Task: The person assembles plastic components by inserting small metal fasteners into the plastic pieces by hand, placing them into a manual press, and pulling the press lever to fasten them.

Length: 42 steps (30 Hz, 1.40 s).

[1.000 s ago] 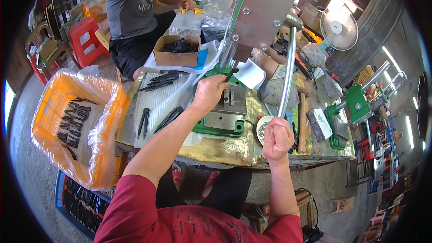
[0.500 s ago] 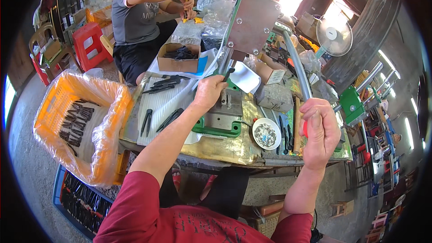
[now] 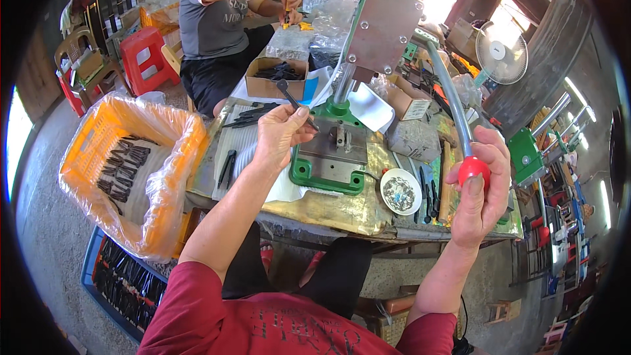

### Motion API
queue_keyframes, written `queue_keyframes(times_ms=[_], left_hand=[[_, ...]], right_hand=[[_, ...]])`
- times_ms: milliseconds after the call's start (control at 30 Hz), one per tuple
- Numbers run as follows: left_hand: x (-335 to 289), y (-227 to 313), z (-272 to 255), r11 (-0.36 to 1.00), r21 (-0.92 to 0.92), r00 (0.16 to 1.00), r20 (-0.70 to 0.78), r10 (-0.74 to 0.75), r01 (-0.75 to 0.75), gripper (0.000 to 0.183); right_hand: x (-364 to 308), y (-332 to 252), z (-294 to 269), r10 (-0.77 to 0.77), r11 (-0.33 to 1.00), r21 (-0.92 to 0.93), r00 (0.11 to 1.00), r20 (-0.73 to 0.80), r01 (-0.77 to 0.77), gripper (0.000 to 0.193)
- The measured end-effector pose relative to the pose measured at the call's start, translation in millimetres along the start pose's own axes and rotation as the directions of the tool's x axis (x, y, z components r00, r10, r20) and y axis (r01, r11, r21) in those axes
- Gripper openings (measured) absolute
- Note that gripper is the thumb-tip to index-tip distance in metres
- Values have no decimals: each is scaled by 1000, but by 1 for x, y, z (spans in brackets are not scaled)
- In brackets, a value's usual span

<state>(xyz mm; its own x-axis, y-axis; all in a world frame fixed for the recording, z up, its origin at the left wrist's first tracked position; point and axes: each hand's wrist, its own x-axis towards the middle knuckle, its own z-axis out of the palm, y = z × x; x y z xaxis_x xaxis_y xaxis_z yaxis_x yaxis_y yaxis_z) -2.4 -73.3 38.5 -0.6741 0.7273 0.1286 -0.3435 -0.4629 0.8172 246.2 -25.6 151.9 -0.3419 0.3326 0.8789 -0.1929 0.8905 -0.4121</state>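
We pinch a dark metal part [image 3: 290, 96] in our left hand [image 3: 281, 133] fingers above the counter [image 3: 328, 210], while our right hand [image 3: 481, 187] fingers grip the red lever knob [image 3: 472, 169] of the green press [image 3: 328, 158].

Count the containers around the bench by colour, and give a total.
Orange basket: 1
Blue crate: 1
Brown cardboard box: 1
White bowl: 1
Total: 4
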Motion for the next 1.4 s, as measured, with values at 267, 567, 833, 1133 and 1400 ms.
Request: queue_keyframes(times_ms=[267,567,833,1133,1400], left_hand=[[-29,13,-10,997,-51,999,2,54,-54,16],[-51,18,-21,994,-94,998,20,64,-62,18],[-64,18,-28,994,-110,999,32,27,-24,18],[-82,19,-31,997,-50,993,99,-60,65,18],[-93,16,-27,934,270,910,279,-308,233,18]], right_hand=[[-24,16,3,-62,995,56,964,-260,79,42],[-95,45,32,203,957,274,900,-385,-98,23],[-137,48,66,482,830,393,863,-152,-395,17],[-140,40,82,613,721,375,789,45,-582,17],[-117,38,114,612,616,325,696,376,-718,22]])
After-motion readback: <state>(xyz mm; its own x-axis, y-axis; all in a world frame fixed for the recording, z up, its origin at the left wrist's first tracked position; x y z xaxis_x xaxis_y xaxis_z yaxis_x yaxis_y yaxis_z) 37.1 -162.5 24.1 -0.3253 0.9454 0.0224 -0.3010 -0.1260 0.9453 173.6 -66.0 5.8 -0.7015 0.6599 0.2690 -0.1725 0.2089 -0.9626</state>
